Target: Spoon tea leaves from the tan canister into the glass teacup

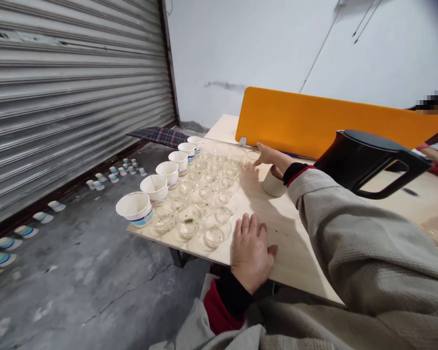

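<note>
L hand (253, 253) lies flat on the table (282, 238) nr the front edge, fingers close tog., thumb out to the side. It's just beside the front clear cup (214, 238). R hand (269, 154) is at the far end w/ one finger poking out, nr the back clear cup (253, 156); can't tell if it pinches it or not.

The clear cups (206, 193) sit in tight rows b/w the hands and the line of paper cups (167, 171). Risk: a small bump from either hand could tip one, and b/c they're so close, more could go too. The front paper cup (133, 206) is right at the table corner, so a push that way could drop it on the floor. R sleeve is nr the kettle (341, 163) and roll (273, 184); a fast pull back could knock them.

Room: bare wood b/w L hand & roll, good for moving. Far side is tight b/c of the orange board (299, 116).
</note>
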{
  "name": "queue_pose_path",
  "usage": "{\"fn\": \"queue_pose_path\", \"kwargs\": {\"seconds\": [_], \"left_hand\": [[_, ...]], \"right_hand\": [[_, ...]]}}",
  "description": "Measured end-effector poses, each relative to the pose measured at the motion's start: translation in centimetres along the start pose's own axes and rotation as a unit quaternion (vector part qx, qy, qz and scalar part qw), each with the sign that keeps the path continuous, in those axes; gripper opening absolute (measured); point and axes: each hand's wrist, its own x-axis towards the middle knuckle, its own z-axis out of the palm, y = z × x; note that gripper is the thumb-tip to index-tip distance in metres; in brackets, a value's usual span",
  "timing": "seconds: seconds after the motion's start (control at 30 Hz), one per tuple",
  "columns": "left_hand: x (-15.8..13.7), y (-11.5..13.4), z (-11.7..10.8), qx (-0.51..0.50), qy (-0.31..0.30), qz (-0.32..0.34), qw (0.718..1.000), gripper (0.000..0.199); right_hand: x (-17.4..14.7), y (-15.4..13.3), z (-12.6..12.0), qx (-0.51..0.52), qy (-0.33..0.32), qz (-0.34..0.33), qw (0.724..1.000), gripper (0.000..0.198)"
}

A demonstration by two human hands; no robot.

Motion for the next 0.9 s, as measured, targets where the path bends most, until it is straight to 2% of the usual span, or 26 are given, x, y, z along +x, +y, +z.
{"fn": "queue_pose_path", "kwargs": {"seconds": [0.13, 0.2, 0.27, 0.4, 0.53, 0.6, 0.7, 0.8, 0.9], "left_hand": [[0.1, 0.0, -0.3, 0.001, -0.005, 0.0, 1.0, 0.057], [0.2, 0.1, -0.6, 0.005, -0.019, 0.0, 1.0, 0.058], [0.4, 0.1, -0.9, 0.012, -0.037, -0.003, 0.999, 0.06], [0.6, 0.1, -1.1, 0.03, -0.044, 0.0, 0.999, 0.059], [0.7, 0.0, -1.0, 0.059, -0.035, 0.013, 0.998, 0.061], [0.8, -0.1, -0.8, 0.07, -0.03, 0.02, 0.997, 0.061], [0.9, -0.3, -0.5, 0.086, -0.018, 0.028, 0.996, 0.06], [1.0, -0.6, -0.2, 0.099, -0.006, 0.034, 0.995, 0.058], [1.0, -0.9, 0.1, 0.105, 0.004, 0.035, 0.994, 0.057]], "right_hand": [[-3.4, 0.1, -3.2, 0.005, 0.053, -0.05, 0.997, 0.112], [-7.0, 0.7, -5.4, 0.005, 0.084, -0.065, 0.994, 0.106], [-12.0, 1.4, -7.8, 0.005, 0.13, -0.094, 0.987, 0.09], [-24.1, 3.5, -12.2, -0.008, 0.167, -0.036, 0.985, 0.067], [-35.3, 7.0, -15.3, -0.103, 0.25, 0.077, 0.96, 0.037], [-39.8, 9.2, -16.1, -0.127, 0.269, 0.149, 0.943, 0.03], [-44.6, 12.5, -16.1, -0.096, 0.261, 0.233, 0.932, 0.032], [-46.8, 15.2, -15.1, -0.073, 0.232, 0.245, 0.939, 0.043], [-47.0, 17.5, -13.6, -0.13, 0.202, 0.215, 0.947, 0.054]]}}
